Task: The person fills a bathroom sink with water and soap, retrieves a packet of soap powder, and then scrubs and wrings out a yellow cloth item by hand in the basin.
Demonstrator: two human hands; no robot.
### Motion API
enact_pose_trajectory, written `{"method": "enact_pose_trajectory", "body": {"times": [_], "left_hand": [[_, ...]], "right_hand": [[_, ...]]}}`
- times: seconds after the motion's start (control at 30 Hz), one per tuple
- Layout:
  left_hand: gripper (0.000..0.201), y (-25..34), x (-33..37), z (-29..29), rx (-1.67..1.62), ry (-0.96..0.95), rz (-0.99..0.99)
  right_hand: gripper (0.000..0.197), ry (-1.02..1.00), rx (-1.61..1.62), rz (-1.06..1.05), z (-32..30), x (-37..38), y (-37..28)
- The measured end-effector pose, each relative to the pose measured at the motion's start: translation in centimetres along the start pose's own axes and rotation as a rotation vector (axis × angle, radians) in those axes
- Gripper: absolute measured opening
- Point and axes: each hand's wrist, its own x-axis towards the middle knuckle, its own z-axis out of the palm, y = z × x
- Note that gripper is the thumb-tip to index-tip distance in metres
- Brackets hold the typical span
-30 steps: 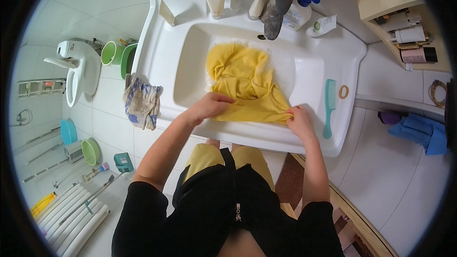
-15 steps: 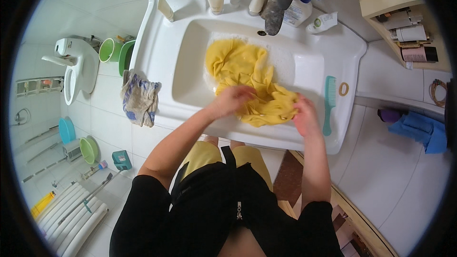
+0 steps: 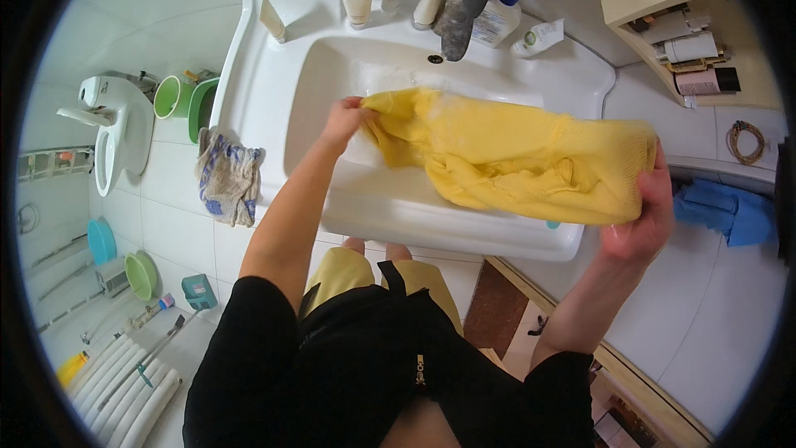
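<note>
A wet yellow knit sweater (image 3: 514,149) is stretched out across the white washbasin (image 3: 311,116), some suds on its upper side. Its ribbed end reaches past the basin's right rim, where my right hand (image 3: 643,207) grips the edge. At the left end, my left hand (image 3: 342,123) pinches a gathered corner above the bowl. The middle of the sweater sags in folds over the basin's front rim. Beneath it the teal comb (image 3: 553,224) is nearly all hidden.
Several tubes, such as a white tube (image 3: 356,2), stand along the back ledge beside the grey-covered faucet (image 3: 461,12) and a blue-topped pump bottle (image 3: 502,12). A patterned rag (image 3: 228,178) hangs over the left rim. At right lies a blue cloth (image 3: 721,211).
The bunched sweater has been lifted from the bowl and spread sideways. My right hand has moved far right with its ribbed end, my left hand left and farther back.
</note>
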Motion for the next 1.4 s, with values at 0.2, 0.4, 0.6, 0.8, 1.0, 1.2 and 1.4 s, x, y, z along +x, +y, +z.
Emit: {"method": "enact_pose_trajectory", "body": {"times": [0.2, 0.4, 0.6, 0.8, 1.0, 1.2, 1.4], "left_hand": [[0.029, 3.2, -3.9, -2.8, -0.887, 0.021, 0.223], [0.021, 2.9, -5.4, -7.4, -0.981, -0.091, 0.243], [0.022, 1.1, -4.4, -3.5, 0.959, 0.015, 0.06], [0.021, 2.5, -3.1, 3.4, 1.345, 0.232, 0.251], [0.026, 0.9, -1.1, 5.4, 0.736, -0.485, 0.226], [0.011, 2.7, -5.8, 1.9, 0.463, 0.124, 0.558], [0.014, 1.3, -8.6, -0.3, 0.632, -0.312, 0.505]], "right_hand": [[0.042, 0.108, 0.165, -0.048, -3.2, -0.2, -0.4], [0.04, 0.391, 0.227, -0.058, -2.5, 1.3, 2.0], [0.022, 0.093, 0.026, 0.035, -0.7, 2.1, 5.1], [0.012, -0.246, -0.108, -0.054, -1.1, 0.9, 4.6], [0.012, -0.092, -0.01, -0.125, -1.0, 0.3, 3.1], [0.013, 0.046, 0.037, -0.236, -3.0, -0.7, 3.2], [0.025, 0.41, -0.22, 0.313, -6.2, -2.1, 8.3]]}}
